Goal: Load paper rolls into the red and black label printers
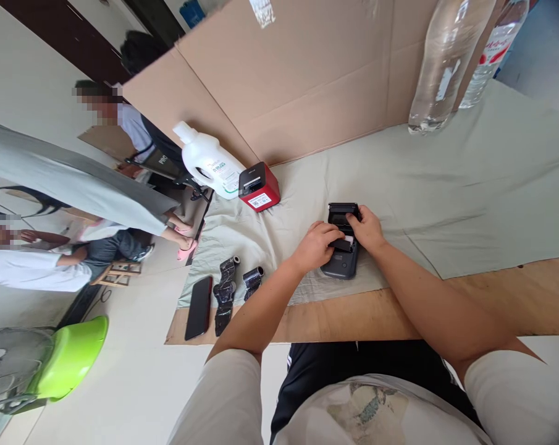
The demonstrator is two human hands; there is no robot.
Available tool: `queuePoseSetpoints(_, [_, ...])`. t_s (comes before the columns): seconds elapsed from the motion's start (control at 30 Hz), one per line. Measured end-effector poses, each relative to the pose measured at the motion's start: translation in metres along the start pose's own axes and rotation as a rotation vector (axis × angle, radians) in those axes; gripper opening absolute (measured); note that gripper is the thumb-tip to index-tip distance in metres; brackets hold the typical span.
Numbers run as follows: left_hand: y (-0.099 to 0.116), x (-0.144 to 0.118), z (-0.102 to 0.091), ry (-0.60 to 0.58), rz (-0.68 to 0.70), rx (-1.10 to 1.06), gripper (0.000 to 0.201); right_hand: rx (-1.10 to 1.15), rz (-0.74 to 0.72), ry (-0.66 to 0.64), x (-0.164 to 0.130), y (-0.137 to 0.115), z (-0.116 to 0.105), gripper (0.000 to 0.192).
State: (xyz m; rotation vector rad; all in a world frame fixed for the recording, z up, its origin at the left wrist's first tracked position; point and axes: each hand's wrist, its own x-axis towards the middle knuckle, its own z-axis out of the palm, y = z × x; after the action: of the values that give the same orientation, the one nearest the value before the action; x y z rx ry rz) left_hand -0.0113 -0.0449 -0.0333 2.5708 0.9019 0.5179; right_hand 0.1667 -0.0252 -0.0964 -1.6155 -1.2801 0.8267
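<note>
Hands meet on the dark label printer [340, 262] mid-cloth as we pin its body with our left hand [314, 245] so it can't slide, right hand [366, 228] fingers pressing into the open compartment, lid flipped back.

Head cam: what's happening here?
A person seated at a cloth-covered table has both hands on a small dark label printer with its lid open. The left hand and right hand meet over the open compartment, fingers on something dark inside. To the left lie two dark ribbon rolls and a black phone. Farther back sit a red printer and a white jug.
</note>
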Motion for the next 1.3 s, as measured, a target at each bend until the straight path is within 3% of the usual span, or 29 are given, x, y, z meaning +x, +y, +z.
queuePoseSetpoints(0.13, [-0.005, 0.001, 0.005, -0.02, 0.003, -0.024, 0.042, -0.001, -0.025, 0.008, 0.0, 0.001, 0.001, 0.028])
queuePoseSetpoints(0.3, [-0.008, -0.017, 0.017, 0.09, -0.006, -0.149, 0.018, 0.037, -0.068, 0.011, -0.004, -0.002, -0.001, 0.028])
queuePoseSetpoints(0.43, [-0.008, -0.038, 0.03, 0.15, 0.037, -0.183, 0.047, 0.033, -0.057, 0.017, -0.006, -0.006, -0.004, 0.03])
queuePoseSetpoints(0.6, [-0.005, -0.051, 0.048, 0.263, -0.011, -0.19, 0.05, 0.189, -0.098, -0.014, -0.007, -0.007, -0.003, 0.033])
queuePoseSetpoints(0.7, [0.0, -0.053, 0.059, 0.378, -0.06, -0.135, 0.051, 0.325, -0.133, -0.121, -0.009, -0.009, -0.003, 0.034])
queuePoseSetpoints(0.8, [0.005, -0.056, 0.064, 0.471, -0.101, -0.014, 0.055, 0.444, -0.169, -0.327, -0.011, -0.012, -0.01, 0.042])
queuePoseSetpoints(0.93, [0.008, -0.06, 0.065, 0.49, -0.119, 0.106, 0.056, 0.476, -0.198, -0.656, -0.009, -0.014, -0.028, 0.055])
queuePoseSetpoints(1.03, [0.008, -0.061, 0.066, 0.485, -0.134, 0.115, 0.053, 0.463, -0.198, -0.828, -0.003, -0.011, -0.041, 0.065])
queuePoseSetpoints(1.13, [0.006, -0.061, 0.068, 0.513, -0.129, 0.138, 0.044, 0.409, -0.244, -0.865, 0.0, -0.011, -0.045, 0.057])
queuePoseSetpoints(1.3, [0.006, -0.061, 0.069, 0.567, -0.177, 0.138, 0.043, 0.271, -0.301, -0.736, -0.003, -0.011, -0.034, 0.037])
